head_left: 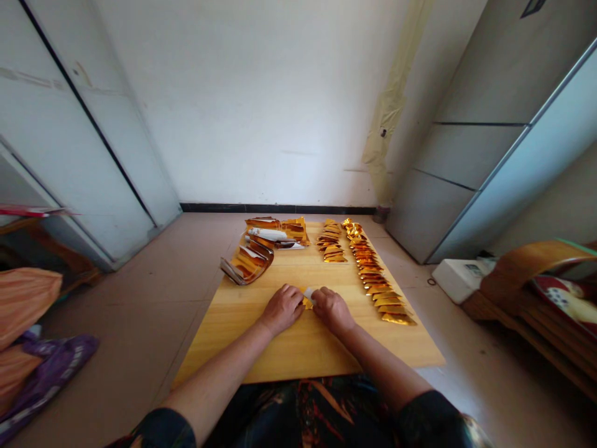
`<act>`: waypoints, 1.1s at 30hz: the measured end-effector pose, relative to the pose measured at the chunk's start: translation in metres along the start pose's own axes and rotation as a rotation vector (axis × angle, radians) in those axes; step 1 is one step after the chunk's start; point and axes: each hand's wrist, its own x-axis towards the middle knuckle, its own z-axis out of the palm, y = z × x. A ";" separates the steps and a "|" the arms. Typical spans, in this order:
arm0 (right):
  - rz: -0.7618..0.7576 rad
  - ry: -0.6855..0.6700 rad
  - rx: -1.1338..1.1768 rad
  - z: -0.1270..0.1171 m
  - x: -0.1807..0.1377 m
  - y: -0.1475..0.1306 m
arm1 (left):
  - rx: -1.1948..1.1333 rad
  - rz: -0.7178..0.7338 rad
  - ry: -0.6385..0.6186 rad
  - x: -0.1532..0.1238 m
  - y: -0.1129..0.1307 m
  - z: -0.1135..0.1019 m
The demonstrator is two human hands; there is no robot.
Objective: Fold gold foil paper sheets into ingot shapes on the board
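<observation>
Low wooden counter (298,354) on a tiled floor (140,323), seen from above. At the counter's centre, the left hand (281,308) and right hand (332,309) meet with fingers pressed together, each pinching one side of a small gold foil piece (306,299) that lies on the wood between them. From 1 to 3 o'clock of the hands runs a long row of folded gold pieces (377,280); a shorter row (331,244) lies at 12 o'clock. A curled stack of foil sheets (249,264) sits at 10 o'clock, with a further pile (280,233) behind it. A white wall (261,106) with black skirting (280,208) closes the room; a grey cabinet (466,162) stands at 2 o'clock and a purple bag (51,367) at 9 o'clock.
</observation>
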 end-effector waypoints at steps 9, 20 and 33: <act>-0.053 -0.025 -0.116 0.004 -0.008 -0.009 | 0.024 -0.043 0.003 0.000 0.009 0.002; -0.018 0.153 -0.112 0.011 -0.027 -0.020 | -0.151 0.121 -0.024 -0.002 -0.026 -0.010; -0.034 0.183 -0.079 0.013 -0.036 -0.019 | -0.010 0.124 -0.031 -0.014 -0.002 -0.013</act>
